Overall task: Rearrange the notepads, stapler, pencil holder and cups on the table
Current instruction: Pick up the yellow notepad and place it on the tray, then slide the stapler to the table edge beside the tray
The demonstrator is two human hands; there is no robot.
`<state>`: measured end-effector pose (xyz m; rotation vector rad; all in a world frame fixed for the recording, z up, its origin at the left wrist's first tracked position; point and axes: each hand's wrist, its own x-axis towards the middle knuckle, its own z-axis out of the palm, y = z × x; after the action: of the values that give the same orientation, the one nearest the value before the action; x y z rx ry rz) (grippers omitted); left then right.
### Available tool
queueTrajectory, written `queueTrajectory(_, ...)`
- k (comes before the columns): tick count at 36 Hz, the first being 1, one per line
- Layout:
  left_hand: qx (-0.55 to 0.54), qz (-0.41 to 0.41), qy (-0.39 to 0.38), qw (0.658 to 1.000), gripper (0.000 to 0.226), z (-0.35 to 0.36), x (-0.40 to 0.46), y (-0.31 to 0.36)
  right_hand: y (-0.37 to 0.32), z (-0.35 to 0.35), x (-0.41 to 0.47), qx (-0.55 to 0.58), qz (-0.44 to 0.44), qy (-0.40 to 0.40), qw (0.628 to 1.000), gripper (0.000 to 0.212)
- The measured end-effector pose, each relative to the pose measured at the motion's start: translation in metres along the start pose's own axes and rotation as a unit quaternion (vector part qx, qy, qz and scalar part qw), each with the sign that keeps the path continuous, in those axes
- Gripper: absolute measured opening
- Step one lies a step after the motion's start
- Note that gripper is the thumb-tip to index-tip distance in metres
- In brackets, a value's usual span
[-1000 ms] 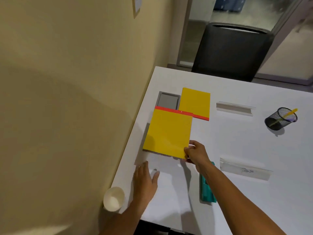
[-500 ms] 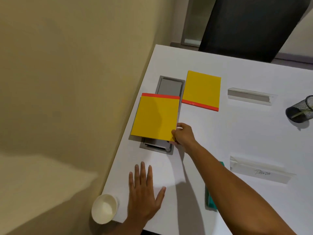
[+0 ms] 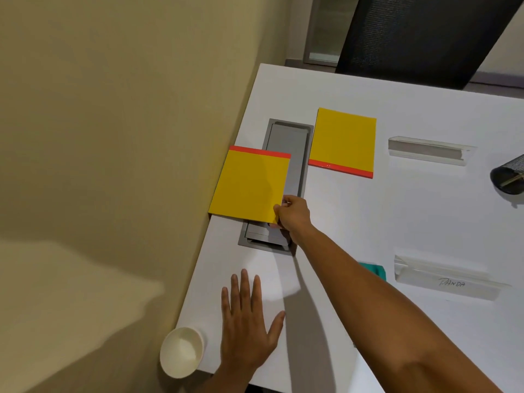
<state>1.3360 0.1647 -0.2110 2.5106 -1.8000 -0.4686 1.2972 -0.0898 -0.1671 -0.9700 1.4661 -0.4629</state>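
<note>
Since half a second ago, the near yellow notepad with the red binding strip (image 3: 249,185) is sitting further toward the wall-side edge of the white rectangular table (image 3: 368,217), uncovering more of the grey recessed cable hatch (image 3: 292,154).

Largest to smallest: the table is taking most of the view, its left edge running close along the beige wall (image 3: 99,137). The second yellow notepad (image 3: 344,141) is lying flat just beyond the hatch, red strip facing the person. The black mesh pencil holder (image 3: 509,178) is lying tipped at the right margin. The white paper cup (image 3: 181,351) is standing at the near-left corner, partly overhanging by the look of it. A teal object (image 3: 375,269), probably the stapler, is mostly hidden behind the right forearm.

The right hand (image 3: 293,214) is pinching the near notepad's bottom-right corner; the left hand (image 3: 248,321) is lying open and flat on the table, grasping nothing.

Judgement: the pad's left edge is already reaching the table edge, so further leftward sliding risks a drop. Best practice: lower it flat, square it to the edge, then let go. Open room is lying centre-right, between the two clear acrylic name stands (image 3: 428,150).
</note>
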Motion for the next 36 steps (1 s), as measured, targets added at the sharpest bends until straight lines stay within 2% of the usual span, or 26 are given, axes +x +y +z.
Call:
queueTrajectory(6,-0.005,0.0,0.0,1.0,0.098,0.001,0.001,0.0,0.002,0.003,-0.007,-0.036,-0.055,0.023,0.998,0.018)
queueTrajectory(10,-0.007,0.002,0.005,1.0,0.097,0.002,0.0,0.0,0.005,-0.001,-0.017,-0.077,-0.088,0.005,0.993,0.027)
queueTrajectory(15,-0.012,0.004,0.01,1.0,0.097,0.002,0.0,-0.002,0.014,-0.008,-0.031,-0.099,-0.091,-0.009,0.991,0.023)
queueTrajectory(17,-0.016,0.008,0.019,1.0,0.096,0.003,-0.001,-0.002,0.017,-0.015,-0.042,-0.085,-0.084,-0.017,0.993,0.028)
queueTrajectory(20,-0.021,0.022,0.033,0.999,0.094,0.003,-0.003,-0.003,0.031,-0.028,-0.061,-0.107,-0.095,-0.017,0.99,0.049)
queueTrajectory(23,-0.031,0.014,0.029,0.999,0.094,0.001,-0.004,-0.002,0.052,-0.04,-0.08,-0.096,-0.092,-0.017,0.991,0.052)
queueTrajectory(28,-0.006,0.025,0.034,0.999,0.093,-0.001,-0.006,-0.001,0.083,-0.061,-0.118,-0.135,-0.094,0.02,0.986,0.046)
queueTrajectory(32,0.024,0.01,0.007,1.0,0.095,-0.003,-0.005,0.0,0.103,-0.073,-0.147,-0.127,-0.079,0.046,0.988,0.043)
queueTrajectory(36,0.026,0.005,-0.01,1.0,0.094,-0.004,-0.005,0.0,0.115,-0.088,-0.17,-0.13,-0.071,0.115,0.982,0.041)
